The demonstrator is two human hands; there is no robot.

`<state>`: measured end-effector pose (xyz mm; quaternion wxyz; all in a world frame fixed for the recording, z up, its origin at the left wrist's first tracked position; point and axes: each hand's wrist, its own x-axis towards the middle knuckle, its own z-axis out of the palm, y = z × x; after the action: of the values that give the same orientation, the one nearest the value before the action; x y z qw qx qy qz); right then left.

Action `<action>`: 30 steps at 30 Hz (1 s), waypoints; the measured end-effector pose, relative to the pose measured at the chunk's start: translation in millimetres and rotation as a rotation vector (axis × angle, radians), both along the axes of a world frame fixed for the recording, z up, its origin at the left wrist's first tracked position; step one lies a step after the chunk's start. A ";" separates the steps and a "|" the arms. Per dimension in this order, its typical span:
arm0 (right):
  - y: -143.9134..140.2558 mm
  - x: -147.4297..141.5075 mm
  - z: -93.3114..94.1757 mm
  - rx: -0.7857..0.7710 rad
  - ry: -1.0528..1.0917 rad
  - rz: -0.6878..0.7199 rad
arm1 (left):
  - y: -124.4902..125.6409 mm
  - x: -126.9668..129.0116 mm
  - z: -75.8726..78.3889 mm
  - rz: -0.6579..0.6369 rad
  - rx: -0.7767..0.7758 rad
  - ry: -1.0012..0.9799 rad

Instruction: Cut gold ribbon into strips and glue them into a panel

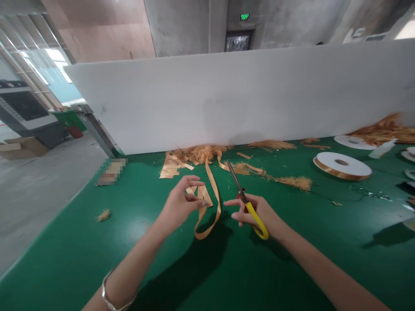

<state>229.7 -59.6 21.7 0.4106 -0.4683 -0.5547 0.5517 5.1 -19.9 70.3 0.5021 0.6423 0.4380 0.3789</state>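
My left hand [180, 203] pinches an orange-gold satin ribbon [203, 235] between thumb and fingers. The ribbon hangs in a loop below the fingertips and runs back up toward a frayed heap of orange threads [204, 153] by the white panel. In my right hand [261, 209] rests a pair of scissors [257, 221] with a yellow handle, its blades pointing away and slightly left. Whether the blades are parted is hard to see. Short cut ribbon pieces [204, 195] lie just beyond my left fingers, and more flat strips [169, 167] lie beside the heap.
A white panel [210, 99] stands along the back of the green table [145, 276]. To the right are a ribbon spool [342, 166], a translucent bottle [382, 149] and a thread bundle [385, 129]. A frayed tuft [295, 182] and a small thread clump [103, 215] lie on the tabletop.
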 end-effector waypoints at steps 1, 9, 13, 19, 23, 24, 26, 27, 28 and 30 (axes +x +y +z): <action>-2.3 -8.4 -1.7 -0.015 0.083 0.014 | -2.9 9.5 -5.0 0.007 -0.006 -0.070; -8.7 -43.3 -13.2 -0.048 0.261 -0.009 | -10.7 40.5 -30.0 0.135 -0.009 -0.371; -6.9 -42.0 -11.2 -0.087 0.277 -0.103 | -18.7 40.2 -35.9 0.096 -0.068 -0.411; -7.8 -31.4 -4.9 -0.081 0.348 -0.156 | -31.2 34.9 -46.7 -0.013 0.026 -0.151; -10.2 -26.6 5.7 -0.069 0.381 -0.105 | -32.1 34.4 -51.4 -0.025 0.105 -0.035; -9.8 -25.4 7.3 -0.064 0.367 -0.104 | -31.5 34.8 -51.7 -0.018 0.091 -0.050; -7.5 -22.6 7.6 -0.039 0.303 -0.127 | -29.2 35.4 -51.8 0.012 0.034 -0.097; -5.6 -21.1 6.3 -0.020 0.261 -0.143 | -27.4 35.2 -51.7 0.038 0.000 -0.125; -3.5 -19.6 4.1 -0.004 0.217 -0.148 | -25.4 34.7 -51.7 0.067 -0.031 -0.154; 0.4 -17.4 -1.6 0.012 0.147 -0.118 | -20.6 32.5 -52.0 0.120 -0.087 -0.216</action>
<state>212.3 -59.2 20.1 0.4848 -0.4560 -0.4979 0.5560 37.6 -40.5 18.4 0.5501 0.5482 0.4350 0.4557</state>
